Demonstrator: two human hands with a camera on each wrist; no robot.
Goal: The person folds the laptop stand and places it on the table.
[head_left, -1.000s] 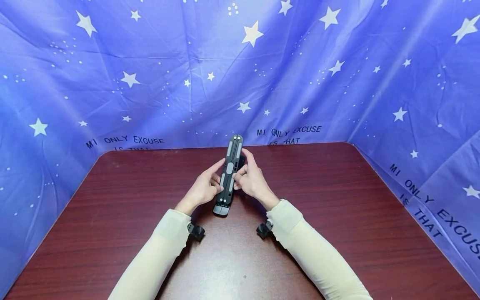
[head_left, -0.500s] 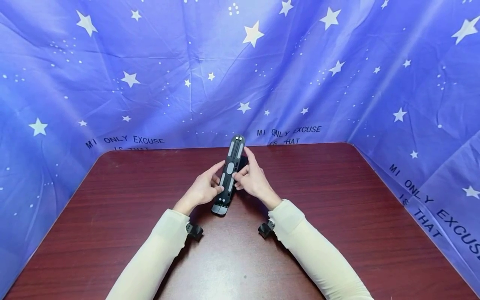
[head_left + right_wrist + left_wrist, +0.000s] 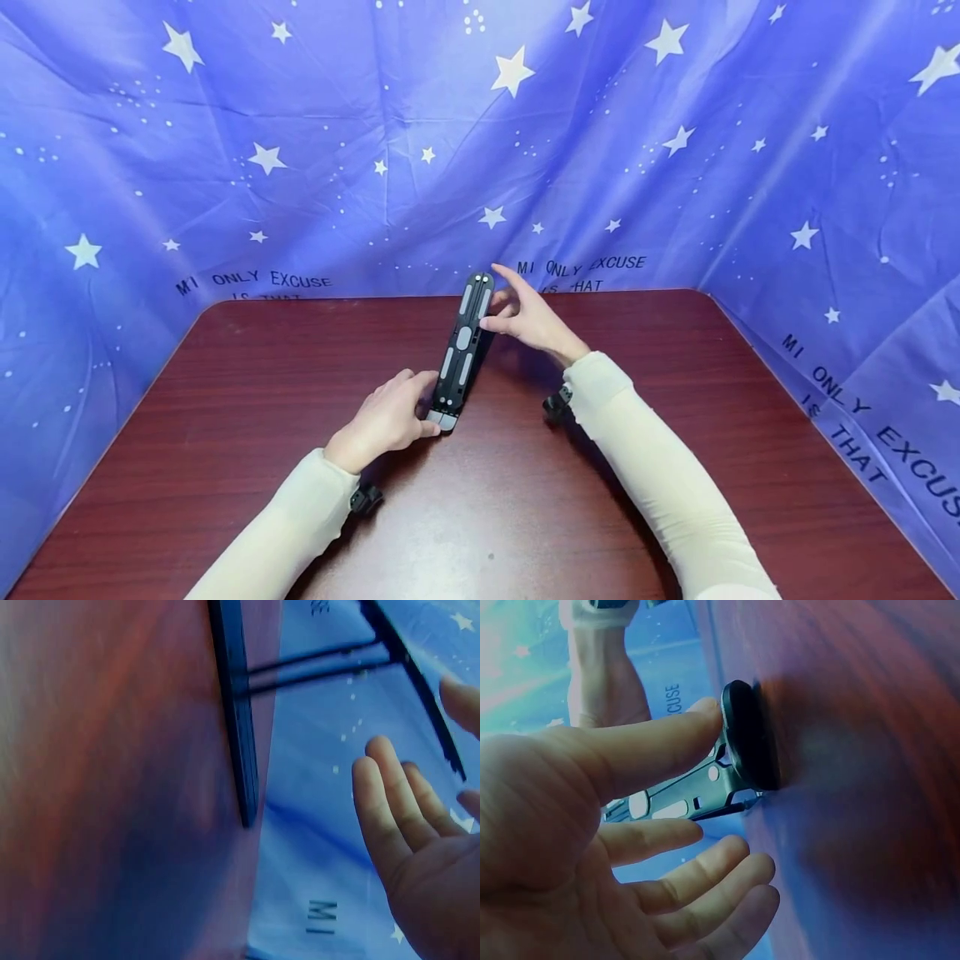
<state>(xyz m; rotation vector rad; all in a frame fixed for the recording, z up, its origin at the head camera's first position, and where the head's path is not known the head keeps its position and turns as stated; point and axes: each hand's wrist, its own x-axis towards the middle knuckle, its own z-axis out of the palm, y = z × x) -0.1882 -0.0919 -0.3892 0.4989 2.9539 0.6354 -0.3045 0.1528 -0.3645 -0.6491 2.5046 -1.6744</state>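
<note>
A black folding laptop stand (image 3: 464, 337) with grey pads stands narrow on the table, its top plate raised and slanting up away from me. My left hand (image 3: 386, 421) is at its near lower end. In the left wrist view, the thumb touches the dark end lip (image 3: 748, 739), while the other fingers extend loosely beneath. By the upper right edge is my right hand (image 3: 536, 317), its thumb at the edge and its index finger pointing up. The right wrist view shows the base bar (image 3: 238, 727), two thin struts (image 3: 322, 660) and spread fingers (image 3: 382, 787) apart from the struts.
The dark red wooden table (image 3: 637, 400) has rounded far corners. A blue star-patterned cloth (image 3: 375, 125) hangs behind it and along the sides. Small black wrist cameras (image 3: 557, 407) sit at both cuffs.
My left hand has slid down from the stand's middle to its near lip. My right hand has moved up and right along the edge, its fingers spreading. The stand has stayed nearly still.
</note>
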